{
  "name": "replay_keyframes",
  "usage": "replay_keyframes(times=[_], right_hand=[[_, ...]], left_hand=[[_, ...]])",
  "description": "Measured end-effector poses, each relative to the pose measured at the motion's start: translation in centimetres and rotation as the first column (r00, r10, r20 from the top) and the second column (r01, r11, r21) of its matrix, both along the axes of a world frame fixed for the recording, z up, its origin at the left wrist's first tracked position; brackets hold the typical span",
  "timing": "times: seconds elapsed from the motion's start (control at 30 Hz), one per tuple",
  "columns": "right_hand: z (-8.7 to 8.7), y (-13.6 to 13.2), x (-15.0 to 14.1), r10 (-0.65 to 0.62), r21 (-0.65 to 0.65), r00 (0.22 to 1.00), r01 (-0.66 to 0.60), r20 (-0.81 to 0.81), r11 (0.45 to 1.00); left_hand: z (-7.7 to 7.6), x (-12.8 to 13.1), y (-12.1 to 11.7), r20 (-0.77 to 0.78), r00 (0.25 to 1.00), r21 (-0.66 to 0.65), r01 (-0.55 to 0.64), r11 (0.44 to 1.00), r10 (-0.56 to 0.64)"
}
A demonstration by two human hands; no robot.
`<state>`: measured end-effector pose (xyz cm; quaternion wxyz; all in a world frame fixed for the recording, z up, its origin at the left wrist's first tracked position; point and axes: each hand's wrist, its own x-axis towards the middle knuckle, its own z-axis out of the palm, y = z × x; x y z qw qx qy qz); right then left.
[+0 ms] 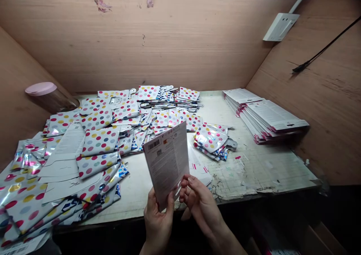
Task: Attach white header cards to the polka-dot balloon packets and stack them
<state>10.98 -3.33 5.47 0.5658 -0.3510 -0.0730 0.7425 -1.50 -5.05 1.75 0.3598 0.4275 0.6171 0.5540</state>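
A flat white printed carton (168, 161) stands tilted up before me, with a barcode in its upper left corner and a cut slot low on its right edge. My left hand (158, 213) grips its bottom, thumb on the printed face. Close against the lower right edge is my right hand (201, 200), fingers curled and pressed together; what lies between them is hidden. Behind the carton, a white sheet with pink marks (199, 166) lies partly covered on the table. Just past it sits a small pile of polka-dot foil pouches (211, 138).
Many dotted pouches (98, 140) cover the table's left side, with opened white cartons (66, 150) among them. Stacked flat cartons (278, 114) stand at right. A pink-lidded container (47, 95) is at back left. Wooden panels (169, 41) enclose the worn table (242, 172); a black cable (324, 46) hangs right.
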Motion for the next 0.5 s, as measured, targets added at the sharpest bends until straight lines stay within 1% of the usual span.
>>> replay_keyframes(times=[0.07, 0.13, 0.17, 0.2, 0.23, 0.27, 0.3, 0.37, 0.4, 0.43, 0.47, 0.5], right_hand=[[0.3, 0.2, 0.4, 0.028, -0.048, 0.992, -0.034, -0.119, 0.998], [0.5, 0.1, 0.3, -0.015, -0.068, 0.987, 0.004, -0.162, 0.998], [0.5, 0.0, 0.1, -0.049, -0.060, 0.987, 0.040, -0.151, 0.997], [0.5, -0.1, -0.2, -0.076, -0.043, 0.989, 0.071, -0.125, 0.997], [0.5, -0.2, -0.4, -0.098, -0.021, 0.991, 0.096, -0.089, 0.995], [0.4, -0.2, -0.5, -0.114, 0.000, 0.992, 0.114, -0.055, 0.993], [0.4, -0.1, -0.4, -0.125, 0.010, 0.992, 0.126, -0.031, 0.992], [0.3, 0.1, 0.1, -0.128, -0.010, 0.991, 0.128, -0.023, 0.992], [0.3, 0.2, 0.3, -0.099, -0.032, 0.994, 0.098, -0.036, 0.995], [0.3, 0.3, 0.5, -0.045, -0.048, 0.997, 0.043, -0.056, 0.998], [0.4, 0.3, 0.5, 0.021, -0.047, 0.997, -0.024, -0.076, 0.999], [0.5, 0.2, 0.4, 0.087, -0.025, 0.992, -0.090, -0.092, 0.996]], left_hand=[[-0.2, -0.1, 0.3, -0.075, 0.995, -0.036, -0.063, 0.997, 0.060], [-0.6, 0.1, 0.7, -0.139, 0.986, -0.088, -0.106, 0.990, 0.093], [-0.8, 0.3, 0.7, -0.145, 0.987, -0.111, -0.091, 0.990, 0.074], [-1.0, 0.6, 0.6, -0.126, 0.991, -0.127, -0.051, 0.991, 0.035], [-1.1, 0.9, 0.4, -0.080, 0.996, -0.136, 0.019, 0.991, -0.030], [-1.2, 1.1, 0.1, -0.009, 0.993, -0.137, 0.114, 0.984, -0.116], [-1.3, 1.1, -0.3, 0.076, 0.974, -0.124, 0.223, 0.967, -0.215], [-1.1, 0.6, -1.0, 0.217, 0.888, -0.062, 0.428, 0.902, -0.406], [-0.9, -0.1, -1.1, 0.244, 0.844, -0.029, 0.499, 0.866, -0.478], [-0.7, -0.9, -0.9, 0.240, 0.813, -0.001, 0.547, 0.837, -0.530], [-0.5, -1.8, -0.6, 0.201, 0.818, -0.011, 0.552, 0.834, -0.539], [-0.4, -2.8, 0.0, 0.146, 0.842, -0.039, 0.529, 0.848, -0.519]])
